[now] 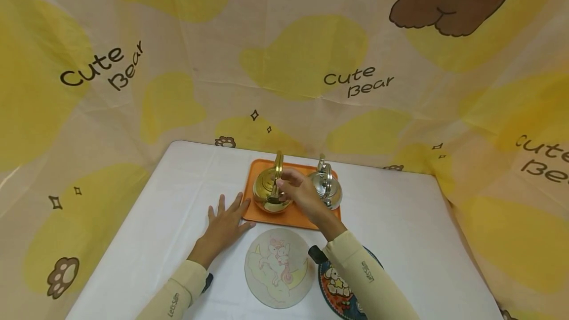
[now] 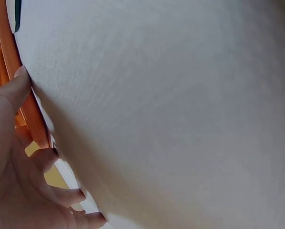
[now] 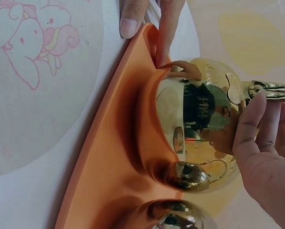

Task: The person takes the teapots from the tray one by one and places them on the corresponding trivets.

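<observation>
Lay nearest: 2 round mats, pale unicorn mat [image 1: 278,274] and dark mat [image 1: 342,288]. Beyond, left hand [image 1: 225,221] spread flat on white table [image 1: 133,241], thumb touching orange tray [image 1: 306,214]. Farther, right hand [image 1: 300,192] curled round handle of gold kettle [image 1: 268,192] on tray, beside silver kettle [image 1: 328,187].

**Even, soft light; mirror reflections on the kettles**

The head view is bright and evenly lit, with wide-angle bending at the edges. The left wrist view is soft, the white tabletop [image 2: 180,114] nearly featureless, shadowed beside the hand. The gold kettle [image 3: 199,114] mirrors its surroundings; nearby fingers blur.
</observation>
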`<state>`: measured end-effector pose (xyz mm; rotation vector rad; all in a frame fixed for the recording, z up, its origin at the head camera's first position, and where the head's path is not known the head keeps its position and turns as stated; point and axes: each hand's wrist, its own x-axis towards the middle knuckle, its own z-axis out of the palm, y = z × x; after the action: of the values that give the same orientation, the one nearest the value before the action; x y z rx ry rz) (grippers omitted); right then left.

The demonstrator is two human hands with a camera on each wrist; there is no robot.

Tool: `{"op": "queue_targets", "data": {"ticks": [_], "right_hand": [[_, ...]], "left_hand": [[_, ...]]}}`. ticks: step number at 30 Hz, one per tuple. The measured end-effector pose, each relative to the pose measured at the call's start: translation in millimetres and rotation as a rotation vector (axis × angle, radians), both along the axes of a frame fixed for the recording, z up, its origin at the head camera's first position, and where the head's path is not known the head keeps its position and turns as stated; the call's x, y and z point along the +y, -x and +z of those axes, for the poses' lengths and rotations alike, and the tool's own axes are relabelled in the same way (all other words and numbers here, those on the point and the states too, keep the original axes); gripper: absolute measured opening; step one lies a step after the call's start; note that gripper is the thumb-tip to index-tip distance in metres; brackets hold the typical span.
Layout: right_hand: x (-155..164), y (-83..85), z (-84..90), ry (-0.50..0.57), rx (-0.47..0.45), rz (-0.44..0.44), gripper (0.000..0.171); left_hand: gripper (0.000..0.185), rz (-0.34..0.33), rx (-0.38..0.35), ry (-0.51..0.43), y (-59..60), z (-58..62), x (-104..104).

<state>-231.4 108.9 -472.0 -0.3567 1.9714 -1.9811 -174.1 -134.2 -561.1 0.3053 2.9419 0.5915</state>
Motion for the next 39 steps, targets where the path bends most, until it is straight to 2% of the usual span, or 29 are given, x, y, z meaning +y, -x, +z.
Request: {"op": "queue_targets", "data": {"ticks": [22, 39], "right_hand": [[8.9, -10.7, 20.9, 0.028, 0.091, 0.058, 0.034], [15.2, -26.4, 35.9, 0.046, 0.105, 0.107, 0.034]], "left_hand": [[0.079, -0.007, 0.017, -0.014, -1.6, 2.0, 0.0], [0.077, -0.006, 0.016, -0.009, -1.6, 2.5, -1.2]]}}
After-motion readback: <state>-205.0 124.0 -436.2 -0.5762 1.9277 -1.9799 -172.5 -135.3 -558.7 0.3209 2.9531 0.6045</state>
